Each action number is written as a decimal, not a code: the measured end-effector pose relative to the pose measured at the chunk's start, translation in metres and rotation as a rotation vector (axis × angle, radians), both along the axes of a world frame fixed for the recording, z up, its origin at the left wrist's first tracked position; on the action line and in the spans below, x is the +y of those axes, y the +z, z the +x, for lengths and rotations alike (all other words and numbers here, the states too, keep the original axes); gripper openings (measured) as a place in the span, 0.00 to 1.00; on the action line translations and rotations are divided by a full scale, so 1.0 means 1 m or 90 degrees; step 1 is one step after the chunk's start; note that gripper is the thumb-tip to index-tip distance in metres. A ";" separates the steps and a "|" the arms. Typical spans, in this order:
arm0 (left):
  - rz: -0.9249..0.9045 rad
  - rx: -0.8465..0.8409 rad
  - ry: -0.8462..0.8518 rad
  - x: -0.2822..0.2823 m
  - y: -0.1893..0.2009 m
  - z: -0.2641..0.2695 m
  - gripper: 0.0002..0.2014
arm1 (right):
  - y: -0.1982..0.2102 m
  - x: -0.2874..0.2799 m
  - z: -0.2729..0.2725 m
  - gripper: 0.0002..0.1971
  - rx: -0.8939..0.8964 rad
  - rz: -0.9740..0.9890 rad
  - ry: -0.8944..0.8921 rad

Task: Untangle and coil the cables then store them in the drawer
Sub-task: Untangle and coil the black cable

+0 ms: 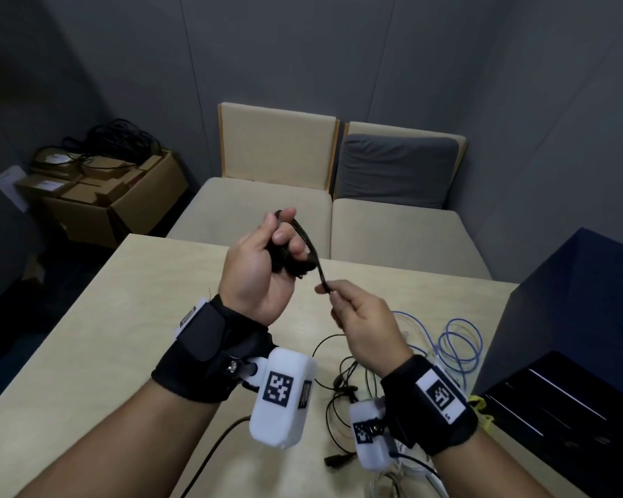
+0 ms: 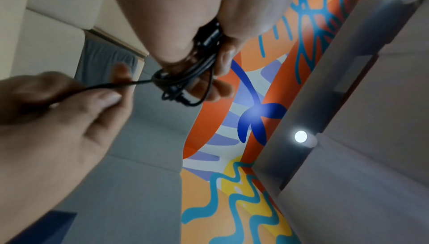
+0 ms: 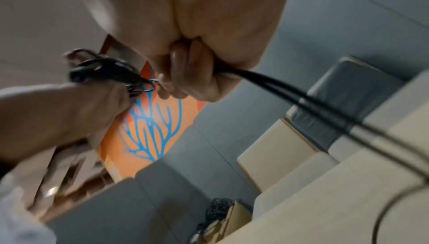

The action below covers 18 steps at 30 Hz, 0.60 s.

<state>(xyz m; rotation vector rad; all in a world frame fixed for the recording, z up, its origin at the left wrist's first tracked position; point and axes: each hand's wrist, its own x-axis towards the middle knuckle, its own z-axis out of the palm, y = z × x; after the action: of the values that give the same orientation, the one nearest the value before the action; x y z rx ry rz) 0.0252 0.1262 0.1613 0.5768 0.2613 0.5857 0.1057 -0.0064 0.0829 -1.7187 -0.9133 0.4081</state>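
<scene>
Two hands on one thin black cable (image 1: pixel 288 266): my left hand (image 1: pixel 259 278) clamps its coiled bundle, upright, above the pale wooden table (image 1: pixel 123 318); the fingers (image 1: pixel 335 300) of my right hand (image 1: pixel 367 328) pinch the free tail, just right of and below it. Next wrap, I judge, goes crosswise.

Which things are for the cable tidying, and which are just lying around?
For the job: black cable coil in left hand, its tail pinched by right hand; blue cable; thin black cables.
Just lying about: cardboard box; grey cushion.
</scene>
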 end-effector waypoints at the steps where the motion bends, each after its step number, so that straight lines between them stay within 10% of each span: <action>1: 0.036 0.012 0.020 0.002 -0.002 0.001 0.14 | 0.001 -0.003 -0.003 0.11 -0.047 -0.035 0.016; 18: 0.356 0.155 0.132 0.017 -0.028 0.004 0.23 | 0.053 -0.007 -0.022 0.06 -0.304 -0.198 0.235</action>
<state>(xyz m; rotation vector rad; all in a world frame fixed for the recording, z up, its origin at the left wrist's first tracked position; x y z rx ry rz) 0.0295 0.1433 0.1332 1.1742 0.3928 0.7966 0.0835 -0.0137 0.1362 -1.9740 -1.5955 0.4032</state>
